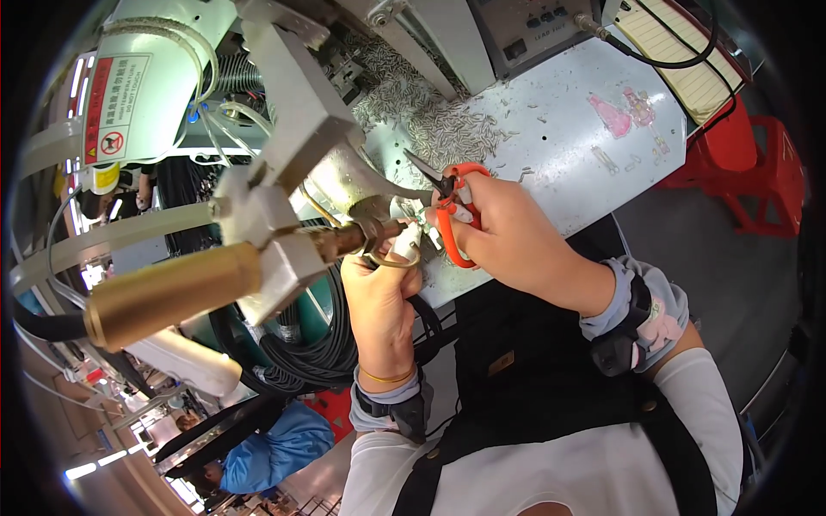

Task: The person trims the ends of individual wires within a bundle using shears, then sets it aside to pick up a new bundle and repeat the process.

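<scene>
My right hand [516, 236] is closed around a pair of scissors [451, 237] with orange handles. Their dark, pointed blades stand apart and aim up and to the left. Just below and left of them, my left hand [379, 297] pinches its thumb and fingers together by the tip of a metal machine fitting. White material covers the fingertips there, and small pale bits show between the two hands. Whatever the left fingers hold is partly hidden by the fitting and too small to name.
A brass-coloured cylinder [172, 292] on the machine juts in at left. Many small metal pins [422, 129] lie across the metal worktable [568, 155]. Black cable coils [314, 348] hang below left. A control box [529, 43], notebook [680, 60] and red stool [766, 176] stand beyond.
</scene>
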`<control>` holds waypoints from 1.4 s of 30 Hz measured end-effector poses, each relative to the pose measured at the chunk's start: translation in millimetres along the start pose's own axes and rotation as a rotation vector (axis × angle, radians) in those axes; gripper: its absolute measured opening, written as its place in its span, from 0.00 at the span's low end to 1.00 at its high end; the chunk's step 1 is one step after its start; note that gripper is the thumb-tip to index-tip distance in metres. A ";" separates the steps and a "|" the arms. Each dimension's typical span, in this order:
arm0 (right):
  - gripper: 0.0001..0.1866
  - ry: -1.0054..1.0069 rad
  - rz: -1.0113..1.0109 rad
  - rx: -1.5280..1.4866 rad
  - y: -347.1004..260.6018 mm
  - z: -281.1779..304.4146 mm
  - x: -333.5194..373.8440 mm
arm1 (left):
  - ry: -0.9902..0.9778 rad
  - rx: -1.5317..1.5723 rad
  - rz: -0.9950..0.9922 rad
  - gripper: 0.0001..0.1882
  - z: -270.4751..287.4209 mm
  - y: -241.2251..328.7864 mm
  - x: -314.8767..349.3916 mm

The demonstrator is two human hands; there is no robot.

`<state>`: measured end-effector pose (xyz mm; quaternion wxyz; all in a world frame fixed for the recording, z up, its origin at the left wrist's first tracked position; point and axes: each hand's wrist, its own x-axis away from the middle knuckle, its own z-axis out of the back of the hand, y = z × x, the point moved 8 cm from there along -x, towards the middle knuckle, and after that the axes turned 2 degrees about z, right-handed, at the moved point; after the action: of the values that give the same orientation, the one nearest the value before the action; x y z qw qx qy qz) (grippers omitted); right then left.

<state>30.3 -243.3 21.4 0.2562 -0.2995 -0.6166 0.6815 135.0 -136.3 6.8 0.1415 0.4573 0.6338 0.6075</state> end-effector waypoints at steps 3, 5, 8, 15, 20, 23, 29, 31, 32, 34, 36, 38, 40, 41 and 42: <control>0.07 -0.055 -0.071 -0.107 6.9 -4.6 6.7 | -0.152 0.202 0.072 0.08 -12.3 -1.5 7.5; 0.07 -0.076 -0.104 -0.143 11.5 -2.7 13.4 | -0.052 0.158 0.058 0.08 -16.0 -1.8 16.0; 0.06 -0.120 -0.171 -0.219 15.2 -3.5 23.7 | 0.156 0.066 0.031 0.06 -5.9 -3.5 32.3; 0.03 -0.276 0.211 0.057 -28.1 -9.3 45.2 | -0.197 -0.103 0.113 0.15 -38.1 -20.1 61.9; 0.05 -0.474 0.066 0.039 -17.6 -18.1 49.8 | -0.293 -0.269 -0.013 0.18 -44.5 -37.1 68.1; 0.06 -0.475 -0.052 -0.078 -8.3 -19.7 50.9 | -0.198 -0.401 -0.081 0.16 -37.2 -31.7 71.0; 0.10 -0.384 -0.530 -0.476 6.5 -19.1 59.0 | -0.273 -0.541 0.050 0.12 -28.3 -37.8 80.9; 0.11 -0.292 -0.539 -0.469 11.7 -15.9 62.0 | -0.346 -0.325 0.172 0.10 -29.9 -44.8 83.0; 0.11 -0.292 -0.539 -0.470 16.6 -18.0 64.9 | -0.345 -0.325 0.173 0.10 -32.9 -46.1 83.8; 0.11 -0.141 -0.082 -0.001 5.5 -1.7 57.2 | -0.119 -0.447 -0.136 0.10 -34.6 -25.8 81.8; 0.11 -0.061 0.146 0.232 -9.5 3.0 59.0 | -0.005 -0.504 -0.291 0.10 -31.8 -13.3 84.6; 0.10 -0.138 -0.094 -0.004 6.5 -3.3 59.5 | 0.007 -0.541 -0.297 0.10 -25.7 -12.5 84.9; 0.10 -0.174 -0.214 -0.122 14.6 -8.0 62.9 | 0.012 -0.560 -0.301 0.11 -19.1 -12.2 84.4; 0.11 -0.160 -0.181 -0.098 13.2 -7.5 63.5 | -0.014 -0.365 -0.222 0.12 -13.1 -17.9 81.9; 0.11 -0.149 -0.148 -0.073 11.9 -7.7 64.1 | -0.038 -0.169 -0.143 0.12 -8.7 -23.6 80.2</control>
<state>-8.1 -193.2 3.1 0.2481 -0.2108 -0.6788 0.6582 75.6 -77.9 17.7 0.2344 0.4090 0.6086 0.6383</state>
